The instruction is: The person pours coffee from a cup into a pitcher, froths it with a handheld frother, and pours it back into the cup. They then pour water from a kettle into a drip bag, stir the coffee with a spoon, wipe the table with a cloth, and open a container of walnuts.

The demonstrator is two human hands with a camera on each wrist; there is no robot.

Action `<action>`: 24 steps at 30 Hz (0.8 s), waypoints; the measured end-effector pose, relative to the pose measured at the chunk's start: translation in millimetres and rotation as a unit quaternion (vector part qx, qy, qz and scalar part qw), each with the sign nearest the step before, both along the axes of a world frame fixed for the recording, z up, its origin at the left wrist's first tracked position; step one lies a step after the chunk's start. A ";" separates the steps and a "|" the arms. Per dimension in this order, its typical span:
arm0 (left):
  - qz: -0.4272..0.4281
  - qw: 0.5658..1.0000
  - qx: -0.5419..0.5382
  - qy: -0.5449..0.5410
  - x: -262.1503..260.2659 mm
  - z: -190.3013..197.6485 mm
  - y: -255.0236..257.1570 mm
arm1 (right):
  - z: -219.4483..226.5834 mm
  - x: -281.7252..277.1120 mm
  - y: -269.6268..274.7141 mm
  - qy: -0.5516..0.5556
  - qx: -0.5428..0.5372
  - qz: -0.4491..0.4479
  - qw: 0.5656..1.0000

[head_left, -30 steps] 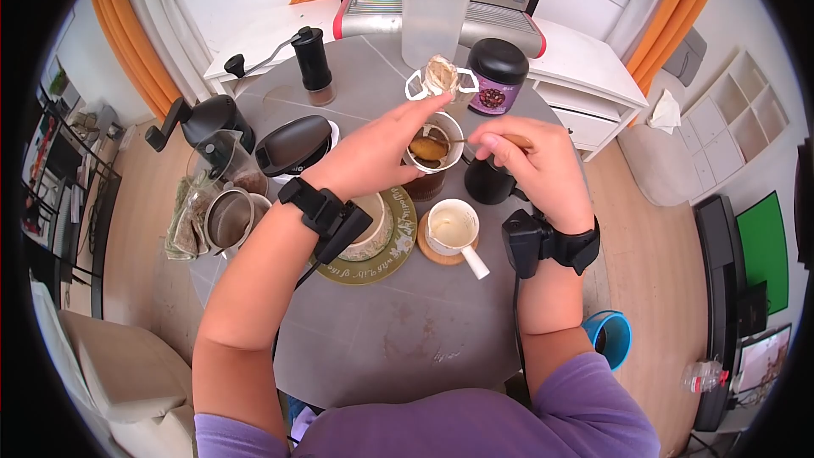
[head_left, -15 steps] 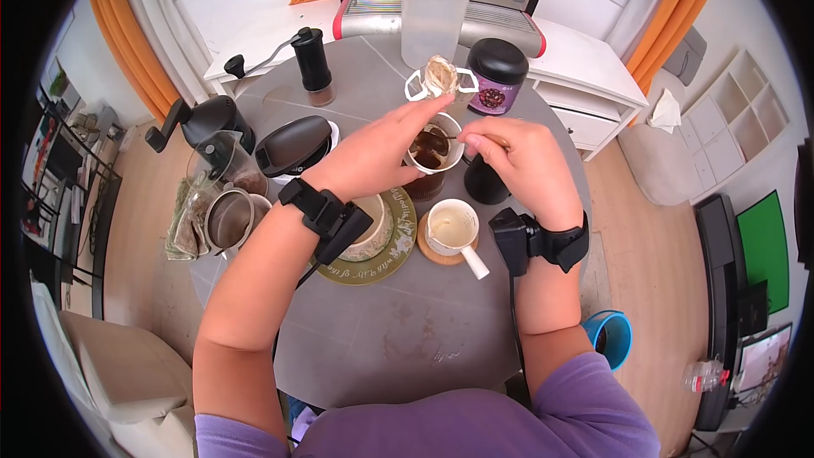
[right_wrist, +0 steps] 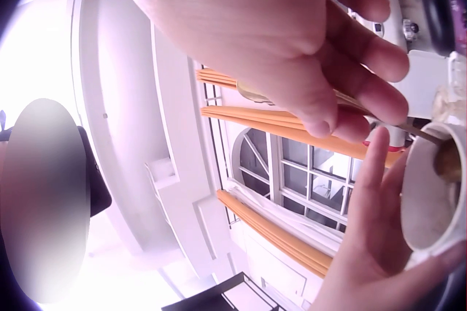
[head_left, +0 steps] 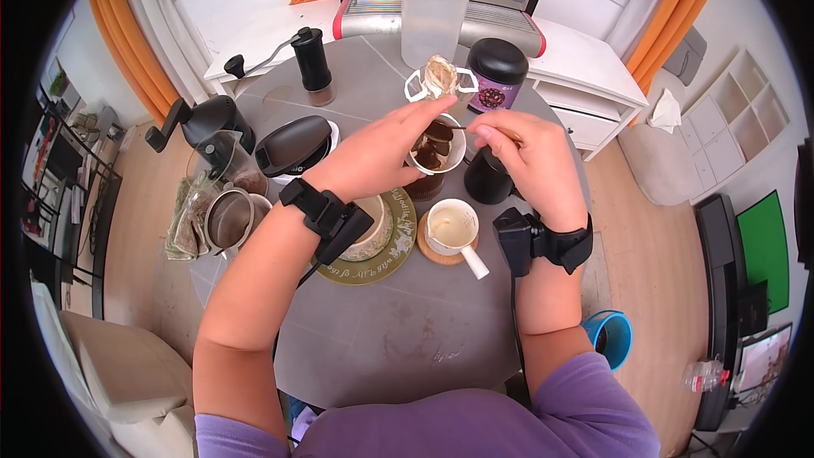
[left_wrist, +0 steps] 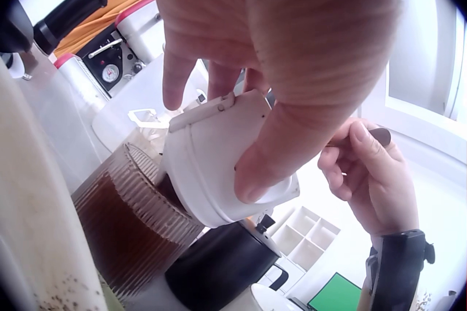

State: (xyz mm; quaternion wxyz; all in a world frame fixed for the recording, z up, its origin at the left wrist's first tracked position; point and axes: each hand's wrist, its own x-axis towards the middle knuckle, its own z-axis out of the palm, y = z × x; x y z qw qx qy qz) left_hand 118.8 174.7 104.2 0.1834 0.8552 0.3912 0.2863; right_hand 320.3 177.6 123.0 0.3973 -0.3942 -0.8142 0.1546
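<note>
My left hand [head_left: 386, 146] grips a white cup-shaped vessel [left_wrist: 211, 158] between thumb and fingers. The vessel sits right over the mouth of a ribbed glass [left_wrist: 124, 216] that contains brown liquid. Dark brown coffee shows inside the vessel in the head view. To its right, my right hand [head_left: 534, 161] pinches a thin spoon [right_wrist: 423, 134] near its handle, with the other fingers loosely curled. Its gold bowl reaches into the vessel in the right wrist view. A black lidded pot [left_wrist: 222, 263] stands close beside the glass.
Nearer me are a small white handled pot [head_left: 452, 227] on a wooden coaster and a bowl on a green plate [head_left: 373, 267]. A clear pitcher [head_left: 435, 17], a used drip bag [head_left: 441, 76] and a dark jar [head_left: 496, 72] stand behind. Grinders [head_left: 314, 64] and a strainer [head_left: 233, 219] occupy the left side.
My right hand has shifted left, then slightly back right, moving the spoon within the vessel. The gold bowl, plainly visible a second ago, now looks dark in the coffee. My left hand stays put.
</note>
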 end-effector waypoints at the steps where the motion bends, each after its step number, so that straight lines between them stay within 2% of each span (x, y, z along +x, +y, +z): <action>1: -0.001 1.000 0.005 0.001 0.1 -0.3 0.3 | -0.5 0.2 0.4 0.003 0.010 -0.005 1.000; 4: 0.001 1.000 0.015 0.001 0.9 -0.3 -0.1 | -2.4 0.2 1.5 -0.044 -0.013 0.015 0.999; 10: -0.003 1.000 0.015 0.001 0.2 -1.0 0.7 | -0.7 0.7 -0.9 0.009 -0.032 0.024 0.999; 14: 0.000 1.000 0.012 0.004 0.1 -1.7 1.3 | -0.1 1.1 0.1 -0.036 -0.062 0.042 0.997; 16: -0.005 1.000 0.018 -0.001 0.1 -1.4 0.9 | -3.9 1.0 3.1 -0.019 0.009 0.009 1.000; 20: -0.002 1.000 0.008 0.000 0.5 -1.2 1.0 | -1.0 0.3 1.7 -0.002 0.003 0.002 1.000; 22: -0.001 1.000 0.009 0.002 0.3 -1.1 0.7 | -3.7 0.3 4.2 -0.030 0.056 0.014 0.998; 24: -0.002 1.000 0.014 -0.001 0.7 -2.0 0.9 | -0.8 -0.3 1.2 -0.045 0.025 0.020 0.998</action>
